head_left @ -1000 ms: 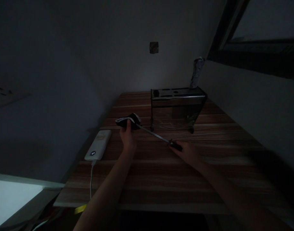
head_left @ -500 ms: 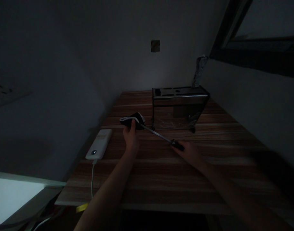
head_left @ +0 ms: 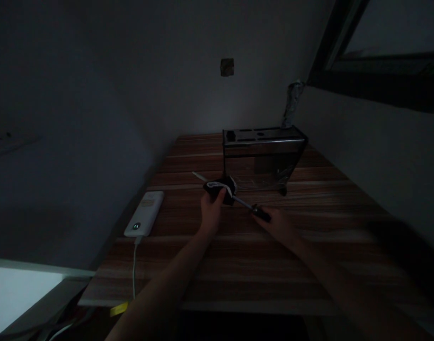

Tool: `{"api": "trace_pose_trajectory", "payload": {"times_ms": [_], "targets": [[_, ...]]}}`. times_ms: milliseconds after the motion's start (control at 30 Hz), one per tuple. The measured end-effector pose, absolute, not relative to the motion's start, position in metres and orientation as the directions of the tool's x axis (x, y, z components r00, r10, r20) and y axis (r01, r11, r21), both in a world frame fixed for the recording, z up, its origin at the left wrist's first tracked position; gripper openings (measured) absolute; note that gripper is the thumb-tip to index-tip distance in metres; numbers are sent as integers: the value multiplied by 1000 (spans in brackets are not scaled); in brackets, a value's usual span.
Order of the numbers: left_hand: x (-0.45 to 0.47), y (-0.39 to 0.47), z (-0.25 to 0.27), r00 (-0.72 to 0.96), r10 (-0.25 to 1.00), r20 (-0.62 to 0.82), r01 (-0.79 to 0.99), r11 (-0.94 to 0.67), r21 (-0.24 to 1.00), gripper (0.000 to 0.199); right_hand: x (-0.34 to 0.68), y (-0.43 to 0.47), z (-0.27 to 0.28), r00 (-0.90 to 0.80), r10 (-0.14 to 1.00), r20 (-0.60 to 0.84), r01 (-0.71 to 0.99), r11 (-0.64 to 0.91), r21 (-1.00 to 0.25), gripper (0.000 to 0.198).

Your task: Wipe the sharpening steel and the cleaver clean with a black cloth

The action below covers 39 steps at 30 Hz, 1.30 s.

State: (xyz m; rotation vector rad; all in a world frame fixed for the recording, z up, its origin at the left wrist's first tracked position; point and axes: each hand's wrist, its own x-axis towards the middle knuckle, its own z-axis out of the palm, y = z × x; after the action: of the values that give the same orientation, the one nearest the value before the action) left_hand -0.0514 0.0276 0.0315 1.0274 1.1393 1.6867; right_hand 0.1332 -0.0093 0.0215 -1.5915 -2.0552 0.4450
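In the head view, my right hand (head_left: 273, 220) is closed round the black handle of what looks like a sharpening steel (head_left: 242, 202), a long thin metal rod. My left hand (head_left: 212, 208) grips a black cloth with white edging (head_left: 218, 185), folded around the middle of the rod, thumb on top. The rod's pale tip sticks out past the cloth at the upper left. Both hands are above the wood-grain table, in front of the rack. Dim light hides the finer detail of the fingers.
A black-framed rack with clear sides (head_left: 264, 147) stands at the back of the table (head_left: 188, 154). On the left lies a white power bank (head_left: 146, 213) with a cable (head_left: 134, 270) running off the front edge. Walls close in the left, back and right.
My left hand has slid the cloth along the rod toward the handle, to the right and slightly nearer, baring the tip. My right hand has stayed almost in place.
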Motion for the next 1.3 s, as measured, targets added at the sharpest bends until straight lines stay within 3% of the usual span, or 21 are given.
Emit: {"api": "trace_pose_trajectory", "payload": {"times_ms": [367, 600, 933, 1300], "targets": [[-31, 12, 23, 31, 981, 193, 20, -193, 981, 28, 131, -12, 23, -207, 965, 163, 770, 264, -580, 20], [-28, 9, 20, 81, 978, 193, 11, -194, 981, 29, 131, -10, 24, -216, 963, 160, 757, 268, -596, 20], [-34, 15, 32, 26, 993, 114, -95, -111, 989, 23, 134, -8, 21, -201, 961, 192, 754, 277, -595, 23], [-74, 47, 39, -317, 938, 139, -363, -256, 896, 31, 135, -7, 22, -148, 967, 206, 790, 241, -564, 32]]}}
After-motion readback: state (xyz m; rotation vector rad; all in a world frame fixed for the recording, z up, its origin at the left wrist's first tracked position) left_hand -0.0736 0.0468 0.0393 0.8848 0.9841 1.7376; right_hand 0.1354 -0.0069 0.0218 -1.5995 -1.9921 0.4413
